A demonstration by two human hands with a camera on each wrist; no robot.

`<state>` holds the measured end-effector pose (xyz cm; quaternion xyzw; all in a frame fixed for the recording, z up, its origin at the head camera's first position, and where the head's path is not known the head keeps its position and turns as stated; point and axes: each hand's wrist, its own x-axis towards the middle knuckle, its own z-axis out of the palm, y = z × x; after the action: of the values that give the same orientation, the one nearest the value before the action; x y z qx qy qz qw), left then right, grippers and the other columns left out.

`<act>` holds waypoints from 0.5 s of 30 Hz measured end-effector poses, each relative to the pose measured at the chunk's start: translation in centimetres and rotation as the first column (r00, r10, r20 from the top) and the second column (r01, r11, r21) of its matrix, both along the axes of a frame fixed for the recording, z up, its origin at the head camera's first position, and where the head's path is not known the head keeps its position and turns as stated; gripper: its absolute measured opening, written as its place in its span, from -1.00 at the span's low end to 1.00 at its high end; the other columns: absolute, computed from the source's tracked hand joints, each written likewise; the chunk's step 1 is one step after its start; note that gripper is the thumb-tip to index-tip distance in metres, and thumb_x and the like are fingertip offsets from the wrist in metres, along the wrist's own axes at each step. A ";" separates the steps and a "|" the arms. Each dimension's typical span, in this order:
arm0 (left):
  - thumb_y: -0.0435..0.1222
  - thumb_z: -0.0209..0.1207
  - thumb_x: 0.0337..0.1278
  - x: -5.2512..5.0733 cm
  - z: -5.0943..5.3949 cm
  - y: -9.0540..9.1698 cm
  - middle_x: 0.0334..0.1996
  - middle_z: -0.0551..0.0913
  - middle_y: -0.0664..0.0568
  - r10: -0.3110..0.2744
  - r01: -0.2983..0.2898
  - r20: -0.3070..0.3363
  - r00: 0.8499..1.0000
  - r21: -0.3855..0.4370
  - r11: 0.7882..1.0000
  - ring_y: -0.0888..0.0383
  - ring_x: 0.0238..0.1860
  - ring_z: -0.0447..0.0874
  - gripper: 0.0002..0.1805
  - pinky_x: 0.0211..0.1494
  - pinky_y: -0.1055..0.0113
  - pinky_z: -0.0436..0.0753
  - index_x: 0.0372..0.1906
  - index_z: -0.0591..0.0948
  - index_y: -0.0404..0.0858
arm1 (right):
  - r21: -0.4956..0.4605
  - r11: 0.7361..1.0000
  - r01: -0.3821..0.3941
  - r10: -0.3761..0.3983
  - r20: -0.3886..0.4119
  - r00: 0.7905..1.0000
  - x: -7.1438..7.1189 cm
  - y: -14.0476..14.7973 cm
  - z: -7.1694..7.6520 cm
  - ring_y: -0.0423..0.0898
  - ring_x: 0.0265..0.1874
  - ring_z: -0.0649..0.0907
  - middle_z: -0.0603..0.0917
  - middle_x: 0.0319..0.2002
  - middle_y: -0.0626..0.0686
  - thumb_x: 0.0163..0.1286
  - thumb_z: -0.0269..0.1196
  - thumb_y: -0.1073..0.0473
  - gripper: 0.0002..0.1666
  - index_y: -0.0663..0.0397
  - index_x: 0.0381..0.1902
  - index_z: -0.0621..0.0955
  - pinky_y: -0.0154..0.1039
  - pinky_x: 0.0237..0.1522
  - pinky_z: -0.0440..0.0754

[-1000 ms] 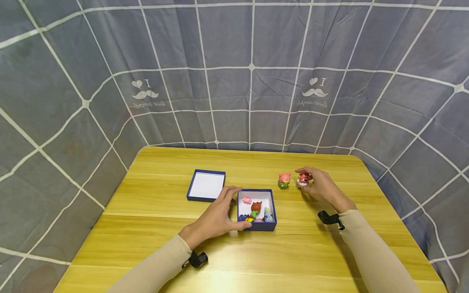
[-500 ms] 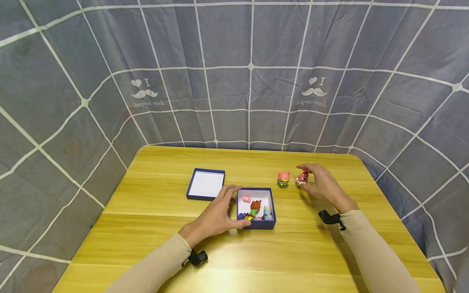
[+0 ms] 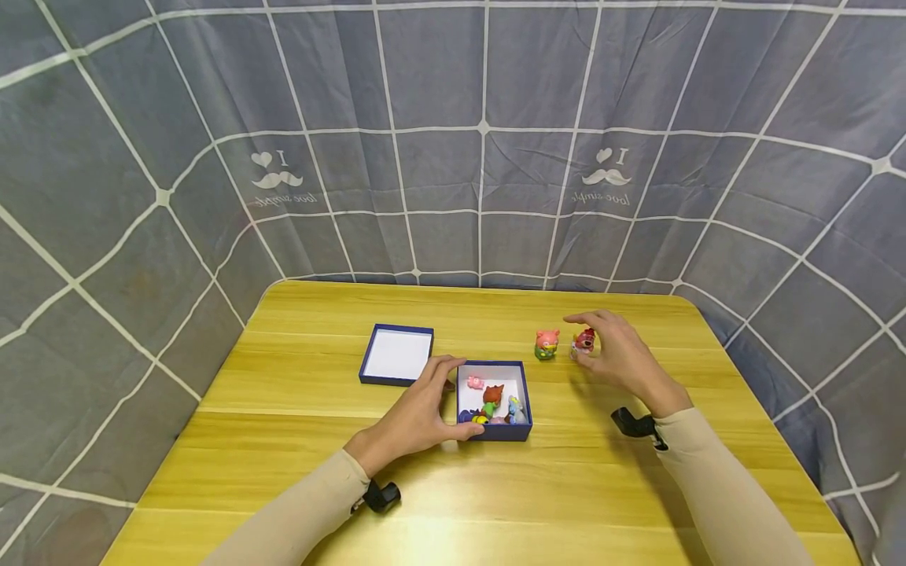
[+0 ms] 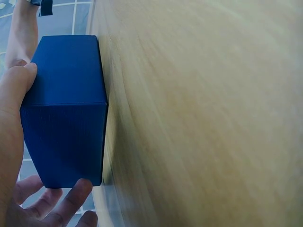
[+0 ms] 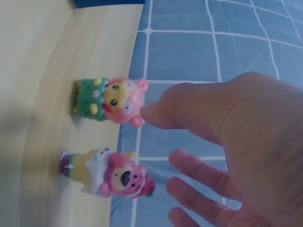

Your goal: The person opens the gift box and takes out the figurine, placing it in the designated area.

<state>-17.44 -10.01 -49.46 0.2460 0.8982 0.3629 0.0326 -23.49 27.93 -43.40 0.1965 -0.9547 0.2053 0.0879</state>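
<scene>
A blue box (image 3: pixel 507 433) with a white inside holds several small toy figures, among them a pink one (image 3: pixel 475 382) and a brown-headed one (image 3: pixel 492 395). My left hand (image 3: pixel 410 413) grips the box from its left side, thumb at the near wall and fingers toward the far wall; the left wrist view shows the blue outside (image 4: pixel 66 137). My right hand (image 3: pixel 626 362) hovers by a strawberry-topped bear figure (image 3: pixel 583 343), thumb and fingers apart, holding nothing. In the right wrist view this bear (image 5: pixel 125 177) stands upright beside a pink-and-green figure (image 5: pixel 116 100), clear of the fingers.
A blue-rimmed lid (image 3: pixel 398 355) lies with its white inside up, behind and left of the box. The wooden table (image 3: pixel 602 503) ends at a grey curtain (image 3: pixel 439 173) with white lines. Each wrist wears a small black camera.
My right hand has let go of the strawberry-topped bear, its fingers now lifted off and spread. The bear stands on the table. My left hand stays on the box.
</scene>
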 end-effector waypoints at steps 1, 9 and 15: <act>0.22 0.69 0.24 0.0 0.0 0.0 0.78 0.30 -0.13 0.002 -0.002 0.001 1.000 0.000 1.000 -0.11 0.54 0.67 0.28 0.69 -0.10 0.67 0.86 0.26 -0.16 | 0.008 1.000 -0.002 0.002 -0.005 1.000 0.1 -0.1 0.1 0.48 0.33 0.69 0.74 0.40 0.43 0.49 0.58 0.28 -0.31 0.16 0.54 0.70 0.52 0.40 0.62; 0.21 0.70 0.24 0.0 0.0 0.0 0.78 0.30 -0.14 0.006 -0.006 0.006 1.000 0.002 1.000 -0.14 0.57 0.65 0.27 0.69 -0.12 0.66 0.85 0.27 -0.15 | 0.048 0.998 -0.042 0.044 -0.046 0.998 1.1 -1.4 1.1 0.32 0.12 0.73 0.79 0.30 0.35 0.42 0.62 0.28 -0.31 0.11 0.49 0.74 0.40 0.19 0.71; 0.22 0.69 0.25 0.0 -0.1 0.0 0.78 0.30 -0.14 0.002 -0.002 0.002 1.000 0.001 1.000 -0.13 0.56 0.66 0.27 0.69 -0.11 0.67 0.86 0.26 -0.13 | 0.065 0.993 -0.098 0.101 -0.047 0.994 2.0 -2.5 1.7 0.35 0.21 0.75 0.83 0.27 0.28 0.41 0.66 0.25 -0.34 0.09 0.45 0.77 0.44 0.32 0.71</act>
<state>-17.42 -10.01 -49.52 0.2449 0.8983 0.3634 0.0331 -21.51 25.42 -41.73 0.2515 -0.9472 0.1743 0.0953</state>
